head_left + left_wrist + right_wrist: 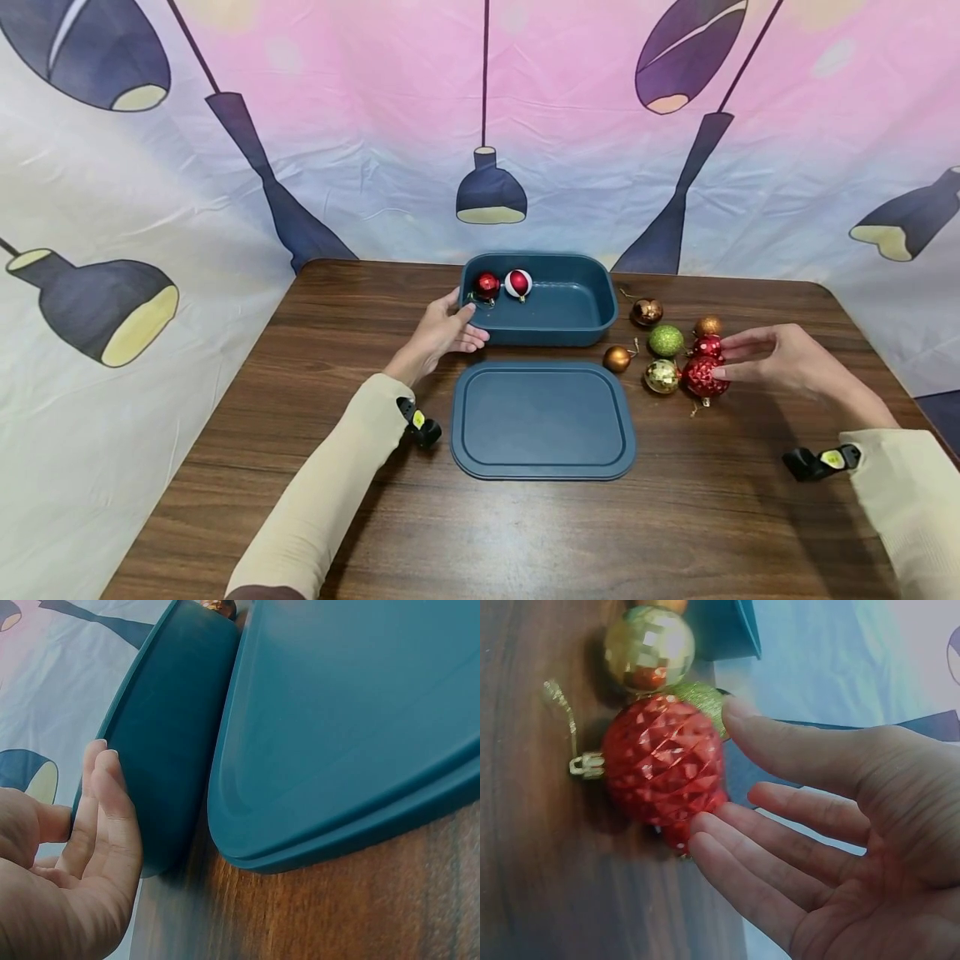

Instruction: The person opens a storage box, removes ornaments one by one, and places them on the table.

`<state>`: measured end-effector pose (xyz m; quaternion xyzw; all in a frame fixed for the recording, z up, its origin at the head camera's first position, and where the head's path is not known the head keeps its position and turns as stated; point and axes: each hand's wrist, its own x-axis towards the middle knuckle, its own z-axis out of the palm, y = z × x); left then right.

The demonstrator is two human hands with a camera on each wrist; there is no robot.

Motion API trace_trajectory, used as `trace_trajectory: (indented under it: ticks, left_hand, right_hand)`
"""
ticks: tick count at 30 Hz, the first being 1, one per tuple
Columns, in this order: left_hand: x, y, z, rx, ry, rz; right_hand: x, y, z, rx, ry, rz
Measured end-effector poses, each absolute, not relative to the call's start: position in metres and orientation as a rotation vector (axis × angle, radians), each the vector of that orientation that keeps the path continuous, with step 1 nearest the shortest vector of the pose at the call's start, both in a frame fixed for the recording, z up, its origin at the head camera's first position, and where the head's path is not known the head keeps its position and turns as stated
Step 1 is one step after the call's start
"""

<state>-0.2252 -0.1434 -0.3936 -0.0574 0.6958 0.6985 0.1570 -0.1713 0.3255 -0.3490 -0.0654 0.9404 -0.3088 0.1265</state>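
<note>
My left hand (442, 329) lies at the left front corner of a dark teal box (536, 337). Its fairly straight fingers (112, 802) rest along the outer wall, with the thumb at the left end. In the box are a plain red bauble (487, 287) and a red-and-white bauble (518, 284). On the right, my right hand (787, 358) has its fingers spread beside a large red faceted bauble (664, 759), fingertips right at its edge. A smaller red bauble with white dots (707, 347) sits behind it, partly hidden by the large one in the right wrist view.
The box's matching lid (543, 421) lies flat before it. Around the red baubles sit a gold mirrored bauble (662, 377), a green glitter one (665, 341), a copper one (647, 312) and two orange ones (617, 358). A printed cloth (405, 183) hangs behind the wooden table (300, 400).
</note>
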Motion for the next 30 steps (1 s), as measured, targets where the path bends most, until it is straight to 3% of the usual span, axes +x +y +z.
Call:
trace_trajectory:
  ticks: [30]
  left_hand:
    - [-0.225,-0.145,-0.394,-0.163,2.001,1.986]
  right_hand:
    - [-0.219,0.226,-0.303,-0.407,2.748,-0.916]
